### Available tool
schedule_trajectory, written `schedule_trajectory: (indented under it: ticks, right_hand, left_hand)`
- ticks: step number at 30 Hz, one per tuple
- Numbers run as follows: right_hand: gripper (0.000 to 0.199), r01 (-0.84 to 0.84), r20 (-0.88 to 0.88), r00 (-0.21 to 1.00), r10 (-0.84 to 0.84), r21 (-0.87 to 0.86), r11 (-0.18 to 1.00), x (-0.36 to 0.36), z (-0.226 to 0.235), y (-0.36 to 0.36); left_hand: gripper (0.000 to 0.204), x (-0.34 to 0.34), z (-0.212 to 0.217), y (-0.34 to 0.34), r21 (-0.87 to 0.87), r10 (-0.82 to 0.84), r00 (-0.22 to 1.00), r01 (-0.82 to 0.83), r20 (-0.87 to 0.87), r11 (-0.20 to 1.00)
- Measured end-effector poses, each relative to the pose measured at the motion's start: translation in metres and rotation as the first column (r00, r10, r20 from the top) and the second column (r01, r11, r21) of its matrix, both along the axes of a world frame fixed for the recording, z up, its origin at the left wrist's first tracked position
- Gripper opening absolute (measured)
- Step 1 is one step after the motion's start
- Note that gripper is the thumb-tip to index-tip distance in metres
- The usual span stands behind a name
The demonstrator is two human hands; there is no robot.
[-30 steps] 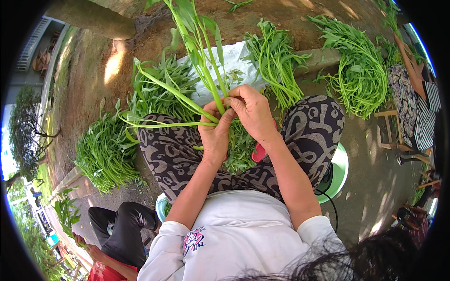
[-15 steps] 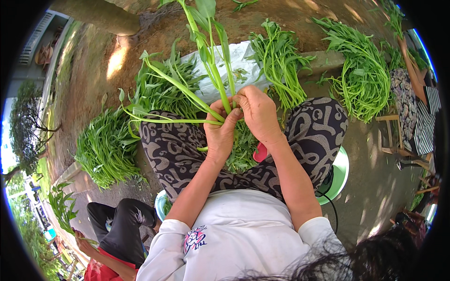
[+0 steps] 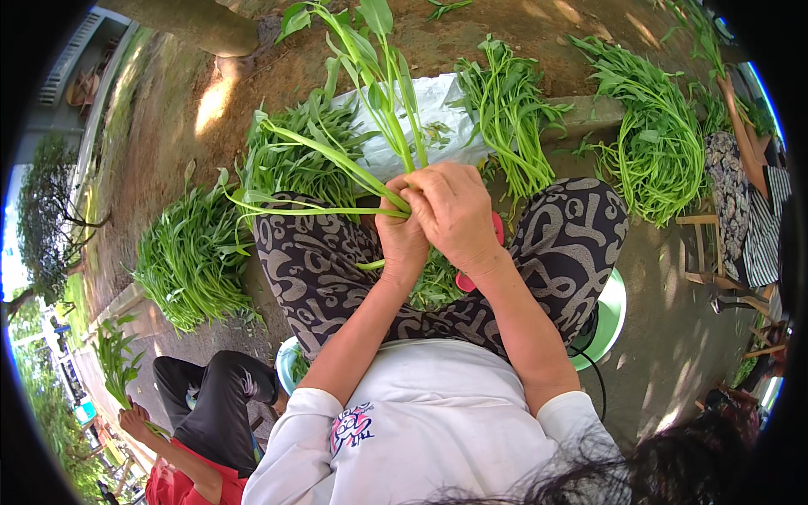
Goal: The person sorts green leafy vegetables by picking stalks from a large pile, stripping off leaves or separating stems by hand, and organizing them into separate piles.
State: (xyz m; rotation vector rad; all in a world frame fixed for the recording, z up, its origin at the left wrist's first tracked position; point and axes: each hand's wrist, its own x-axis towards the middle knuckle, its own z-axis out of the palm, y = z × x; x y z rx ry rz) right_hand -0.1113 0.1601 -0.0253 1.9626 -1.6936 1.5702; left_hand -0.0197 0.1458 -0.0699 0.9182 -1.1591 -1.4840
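Note:
Several long green stems of water spinach [image 3: 396, 126] fan up and leftward from my two hands, above my knees. My left hand [image 3: 402, 242] is closed round the lower stems. Over it lies my right hand [image 3: 454, 210], its fingers bent and pressed against the stems beside the left thumb; its fingertips are partly hidden. Below the hands, cut leaves and stem bits [image 3: 435, 282] lie in a heap between my thighs. A red object [image 3: 465, 280], too covered to identify, shows beside my right wrist.
A white plastic sheet [image 3: 438, 91] lies ahead, with bunches of greens on its left [image 3: 299, 156] and right [image 3: 509, 126]. More greens lie farther left [image 3: 189, 261] and right [image 3: 652, 143]. A pale green basin [image 3: 614, 316] stands by my right thigh. Co-workers sit at lower left and far right.
My right hand has shifted slightly left and turned over the left hand, covering more of the stems' base. The stems lean slightly. The lower-left co-worker's greens have moved a little.

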Motion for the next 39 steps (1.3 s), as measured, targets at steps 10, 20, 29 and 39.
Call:
schedule_trajectory:
  ticks: [10, 20, 29, 39]
  right_hand:
    - [0.024, 0.099, -0.162, 0.985, -0.067, 0.194, 0.976, 0.012, 0.000, 0.005]
    - [0.016, 0.252, -0.376, 0.906, -0.194, 0.111, 0.961, 0.017, -0.010, 0.000]
    - [0.016, 0.283, -0.362, 0.906, -0.218, 0.136, 0.949, 0.022, -0.011, 0.001]
    - [0.030, 0.365, -0.124, 0.931, -0.343, 0.352, 0.862, -0.038, -0.007, 0.002]
  left_hand:
    - [0.029, -0.004, -0.020, 0.004, 0.367, 0.045, 0.839, 0.189, -0.543, 0.911]
    - [0.037, -0.007, -0.021, 0.000, 0.244, -0.037, 0.853, 0.190, -0.521, 0.951]
    - [0.036, -0.008, -0.016, 0.002, 0.332, 0.036, 0.884, 0.136, -0.465, 0.933]
    - [0.040, -0.003, 0.007, -0.001, 0.117, -0.067, 0.998, 0.068, -0.012, 0.991]
